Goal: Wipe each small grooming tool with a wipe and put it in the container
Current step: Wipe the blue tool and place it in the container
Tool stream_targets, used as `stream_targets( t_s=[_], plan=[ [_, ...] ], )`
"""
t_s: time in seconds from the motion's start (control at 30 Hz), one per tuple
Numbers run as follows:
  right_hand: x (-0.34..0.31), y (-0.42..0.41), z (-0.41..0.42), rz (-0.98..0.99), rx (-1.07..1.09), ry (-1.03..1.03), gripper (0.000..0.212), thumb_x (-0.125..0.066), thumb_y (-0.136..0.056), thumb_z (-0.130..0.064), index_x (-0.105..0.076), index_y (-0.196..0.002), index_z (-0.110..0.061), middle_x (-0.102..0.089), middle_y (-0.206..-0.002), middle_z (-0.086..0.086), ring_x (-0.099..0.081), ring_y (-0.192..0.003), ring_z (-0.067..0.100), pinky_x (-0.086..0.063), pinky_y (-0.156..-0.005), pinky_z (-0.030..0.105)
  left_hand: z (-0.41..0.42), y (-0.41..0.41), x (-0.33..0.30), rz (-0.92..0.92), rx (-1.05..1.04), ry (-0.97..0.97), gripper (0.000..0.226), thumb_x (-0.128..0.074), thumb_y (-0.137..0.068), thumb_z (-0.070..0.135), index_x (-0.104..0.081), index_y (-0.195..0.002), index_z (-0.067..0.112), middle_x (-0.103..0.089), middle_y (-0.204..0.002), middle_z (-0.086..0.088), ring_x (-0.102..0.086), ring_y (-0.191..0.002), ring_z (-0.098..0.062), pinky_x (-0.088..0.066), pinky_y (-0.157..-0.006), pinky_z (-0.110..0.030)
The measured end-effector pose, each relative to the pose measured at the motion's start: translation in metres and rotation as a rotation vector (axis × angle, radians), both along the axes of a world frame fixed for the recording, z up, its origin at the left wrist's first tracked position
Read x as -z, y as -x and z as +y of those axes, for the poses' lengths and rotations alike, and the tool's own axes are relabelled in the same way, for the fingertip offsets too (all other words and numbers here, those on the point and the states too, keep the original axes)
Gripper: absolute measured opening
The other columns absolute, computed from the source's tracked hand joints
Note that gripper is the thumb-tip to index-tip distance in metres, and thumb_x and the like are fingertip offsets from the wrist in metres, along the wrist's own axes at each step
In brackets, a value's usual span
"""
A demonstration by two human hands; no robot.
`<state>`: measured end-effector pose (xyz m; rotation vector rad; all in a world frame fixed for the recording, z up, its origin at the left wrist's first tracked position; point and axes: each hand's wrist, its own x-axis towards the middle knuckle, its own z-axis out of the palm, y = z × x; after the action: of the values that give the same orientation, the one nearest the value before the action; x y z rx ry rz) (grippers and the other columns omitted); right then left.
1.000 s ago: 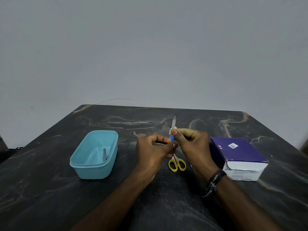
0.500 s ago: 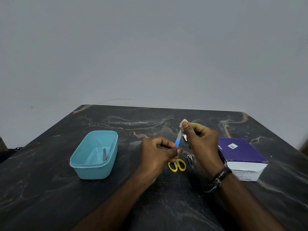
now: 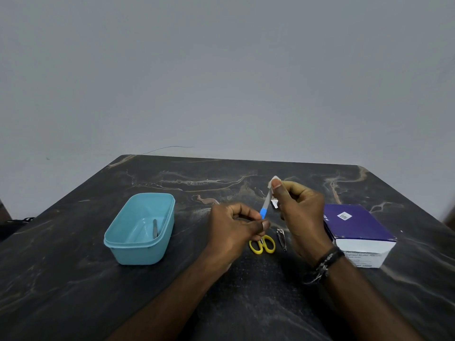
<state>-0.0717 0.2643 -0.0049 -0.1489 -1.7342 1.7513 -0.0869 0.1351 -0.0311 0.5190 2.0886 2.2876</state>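
Note:
My left hand (image 3: 234, 225) pinches the blue handle of a nail file (image 3: 265, 207), which slants up to the right above the table. My right hand (image 3: 299, 212) pinches a small white wipe (image 3: 273, 181) around the file's tip. On the table under my hands lie yellow-handled scissors (image 3: 263, 244) and a metal nail clipper (image 3: 282, 238). To the left stands the light-blue container (image 3: 138, 247), holding one slim metal tool (image 3: 155, 228).
A purple and white box (image 3: 357, 230) sits at the right, close to my right wrist. A torn wipe wrapper (image 3: 274, 203) lies behind the file. The dark marble table (image 3: 73, 279) ends at a grey wall behind.
My right hand slid the wipe from the blue handle end up to the file's tip and moved right. The file tilted rightward, and the nail clipper came into sight.

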Motion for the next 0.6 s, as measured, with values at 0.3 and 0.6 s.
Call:
stream_targets(
  t_s=[0.3,0.6],
  plan=[
    [0.0007,0.0,0.0005,-0.005,0.013,-0.029,0.02,-0.068,-0.09,-0.026,-0.074,-0.078,-0.011,-0.065,-0.064,-0.004,-0.052,-0.056,0.003,-0.042,-0.054,0.018,-0.0008,0.0001,-0.0005,-0.015,0.0,-0.009,0.017,-0.081,-0.07,-0.002,-0.067,-0.079,-0.002,-0.072,-0.07,-0.016,-0.07,-0.061,-0.032,-0.059,-0.056,-0.03],
    [0.0,0.0006,0.0027,-0.004,0.028,-0.031,0.019,-0.066,-0.091,-0.026,-0.074,-0.081,-0.012,-0.066,-0.066,-0.006,-0.055,-0.057,0.0,-0.044,-0.057,0.021,0.0004,-0.0014,-0.0008,-0.024,-0.004,0.01,0.016,-0.081,-0.071,-0.003,-0.068,-0.079,0.0,-0.073,-0.07,-0.016,-0.071,-0.062,-0.032,-0.059,-0.057,-0.03]
  ],
)
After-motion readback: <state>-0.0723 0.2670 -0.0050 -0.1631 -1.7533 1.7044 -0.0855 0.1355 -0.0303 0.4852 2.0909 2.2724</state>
